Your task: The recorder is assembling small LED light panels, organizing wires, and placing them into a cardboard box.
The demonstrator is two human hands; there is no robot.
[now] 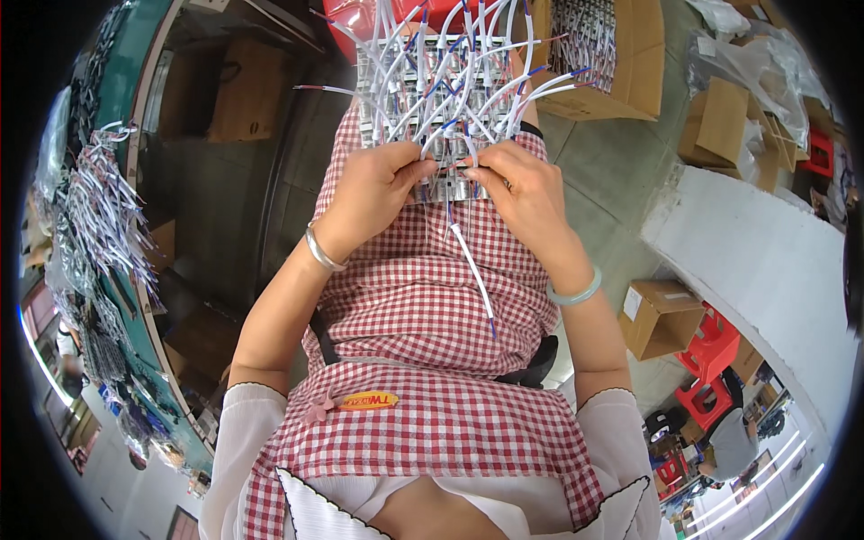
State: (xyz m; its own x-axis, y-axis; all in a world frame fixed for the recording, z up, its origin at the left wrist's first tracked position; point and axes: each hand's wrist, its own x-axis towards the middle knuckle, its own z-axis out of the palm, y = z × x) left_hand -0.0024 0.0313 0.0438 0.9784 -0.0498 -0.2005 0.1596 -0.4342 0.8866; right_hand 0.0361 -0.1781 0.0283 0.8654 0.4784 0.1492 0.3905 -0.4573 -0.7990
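A panel of rowed silver metal parts (447, 189) lies over my lap, with many white cables (490, 54) with blue and red wire ends rising from it. My left hand (382, 187) is at the panel's near left edge, thumb and forefinger pinched at a thin wire or cable end. Facing it, my right hand (526, 187) pinches a wire at the near right edge. The fingers hide the exact spot they grip. One loose white cable (472, 270) with a blue tip hangs from the near edge over the checked apron (432, 310).
On the left, a green-edged bench (148, 306) carries a heap of white cables (106, 207). A cardboard box (630, 54) of similar cables stands ahead right. Beyond the right arm are an open carton (661, 315), red stools (708, 342) and a white ledge (756, 243).
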